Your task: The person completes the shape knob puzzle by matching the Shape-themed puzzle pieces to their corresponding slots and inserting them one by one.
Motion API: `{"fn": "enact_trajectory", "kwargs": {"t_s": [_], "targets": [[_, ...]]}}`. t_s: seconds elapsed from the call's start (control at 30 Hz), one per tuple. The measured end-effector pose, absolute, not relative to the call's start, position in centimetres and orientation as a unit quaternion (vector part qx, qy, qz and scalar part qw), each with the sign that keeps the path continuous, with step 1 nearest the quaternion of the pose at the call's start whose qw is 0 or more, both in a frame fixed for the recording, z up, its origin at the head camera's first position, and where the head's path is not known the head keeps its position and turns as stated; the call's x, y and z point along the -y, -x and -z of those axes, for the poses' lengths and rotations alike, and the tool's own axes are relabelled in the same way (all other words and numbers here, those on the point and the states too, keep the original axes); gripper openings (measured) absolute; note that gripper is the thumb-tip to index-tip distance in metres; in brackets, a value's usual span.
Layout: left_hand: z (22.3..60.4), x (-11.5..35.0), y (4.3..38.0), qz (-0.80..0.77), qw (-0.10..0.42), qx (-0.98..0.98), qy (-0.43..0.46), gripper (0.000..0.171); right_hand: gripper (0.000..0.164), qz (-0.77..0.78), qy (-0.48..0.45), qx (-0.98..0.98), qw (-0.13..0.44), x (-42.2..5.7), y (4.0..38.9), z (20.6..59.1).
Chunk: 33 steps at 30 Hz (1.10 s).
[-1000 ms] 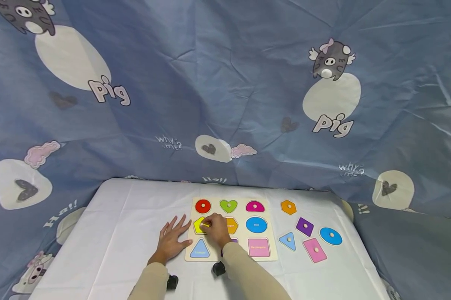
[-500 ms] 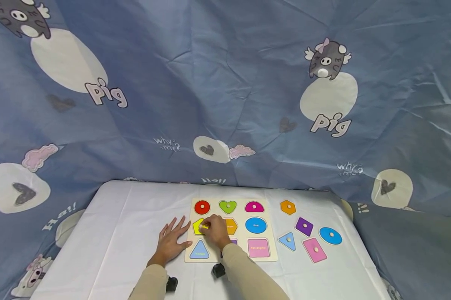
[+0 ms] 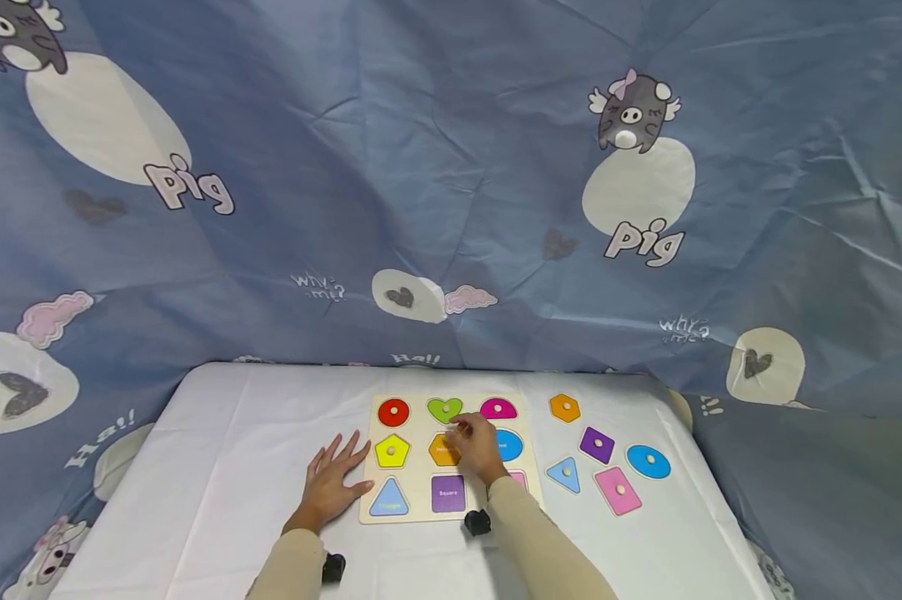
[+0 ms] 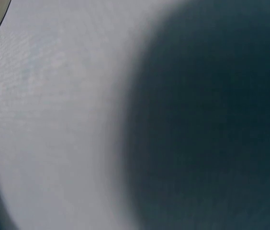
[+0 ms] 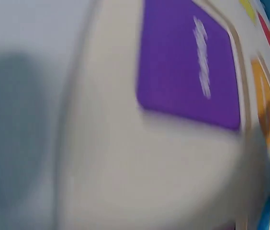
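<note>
A pale shape puzzle board [image 3: 413,481] lies on the table. My left hand [image 3: 328,486] rests spread at its left side, fingertips and thumb at the edge. My right hand [image 3: 478,450] is over the board between the orange hexagon recess [image 3: 441,451] and the blue oval recess [image 3: 510,446]; its fingers are loosely bent and nothing shows in them. A knobbed yellow pentagon [image 3: 396,457] sits in its recess, as do a red circle [image 3: 388,406], a green heart [image 3: 438,412] and a magenta half circle [image 3: 493,412]. The purple square recess [image 5: 183,62] appears close up in the right wrist view.
Loose knobbed pieces lie right of the board: an orange hexagon [image 3: 559,413], a purple square [image 3: 591,452], a blue triangle [image 3: 561,481], a pink rectangle [image 3: 613,501] and a blue oval [image 3: 639,468]. A patterned blue cloth [image 3: 451,208] hangs behind the table.
My right hand has let go of the yellow pentagon's knob and moved right across the board. The left hand stays at the board's edge. The head view has shifted slightly.
</note>
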<state>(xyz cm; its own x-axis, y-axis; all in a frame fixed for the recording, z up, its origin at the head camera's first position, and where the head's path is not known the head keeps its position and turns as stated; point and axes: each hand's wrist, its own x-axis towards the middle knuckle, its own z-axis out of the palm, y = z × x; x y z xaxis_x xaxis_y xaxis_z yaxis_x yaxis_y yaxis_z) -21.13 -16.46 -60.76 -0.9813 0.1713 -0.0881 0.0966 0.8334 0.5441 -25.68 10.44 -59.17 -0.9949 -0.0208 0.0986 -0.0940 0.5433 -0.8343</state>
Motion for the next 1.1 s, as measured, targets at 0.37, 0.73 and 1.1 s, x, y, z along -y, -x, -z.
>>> {"fn": "enact_trajectory", "kwargs": {"t_s": [0.37, 0.73, 1.1], "targets": [[60.8, 16.5, 21.0, -0.283, 0.077, -0.953, -0.070, 0.071, 0.019, -0.475, 0.040, 0.874, 0.091, -18.1, 25.7, 59.6], [60.7, 16.5, 21.3, -0.278, 0.077, -0.955, -0.070, 0.072, 0.023, -0.467, 0.108, 0.869, 0.125, -24.5, 25.9, 59.8], [61.0, 16.2, 21.1, -0.272, 0.065, -0.958, -0.067, 0.072, 0.031, -0.444, 0.184, 0.872, 0.095, -28.7, 28.4, 59.1]]}}
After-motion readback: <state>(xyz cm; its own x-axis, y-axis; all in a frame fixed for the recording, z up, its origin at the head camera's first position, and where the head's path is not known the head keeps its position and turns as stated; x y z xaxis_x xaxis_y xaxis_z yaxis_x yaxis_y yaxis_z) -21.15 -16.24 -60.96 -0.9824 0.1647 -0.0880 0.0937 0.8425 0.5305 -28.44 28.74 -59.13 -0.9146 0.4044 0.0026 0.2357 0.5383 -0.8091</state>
